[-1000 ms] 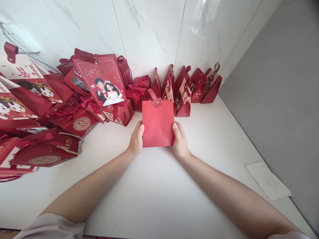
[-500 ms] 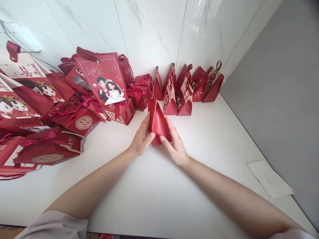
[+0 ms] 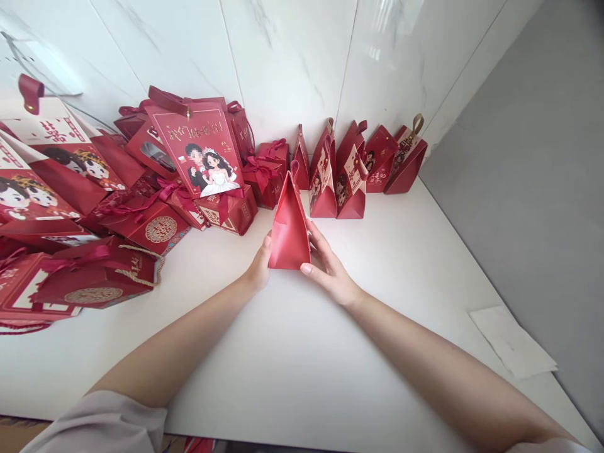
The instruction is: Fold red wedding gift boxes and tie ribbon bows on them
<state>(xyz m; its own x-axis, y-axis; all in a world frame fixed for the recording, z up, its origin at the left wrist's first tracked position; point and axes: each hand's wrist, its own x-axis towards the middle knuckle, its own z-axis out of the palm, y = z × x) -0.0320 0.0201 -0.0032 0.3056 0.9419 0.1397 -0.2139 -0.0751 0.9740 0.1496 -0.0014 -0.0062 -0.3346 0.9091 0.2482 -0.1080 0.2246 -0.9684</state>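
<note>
Between my hands stands a small red triangular gift box (image 3: 291,236), its plain folded side facing me and a loop handle at its peak. My left hand (image 3: 259,263) grips its left side; the thumb shows at the edge and the other fingers are hidden behind the box. On the right side, my right hand (image 3: 334,274) holds the box with its thumb by the lower front corner and its fingers along the far side. Just behind it are two similar boxes with cartoon couples, one patterned box (image 3: 323,185) and another patterned box (image 3: 352,187).
More triangular boxes, including a dark red box (image 3: 406,160), line the marble wall (image 3: 292,63). A pile of red gift boxes with ribbons, among them a hexagonal box (image 3: 97,277), fills the left. White paper (image 3: 512,341) lies near the white table's (image 3: 302,377) right edge.
The red gift box has turned in my hands, so its plain side now faces me more squarely. My left hand has shifted slightly left, its thumb now at the box's left edge.
</note>
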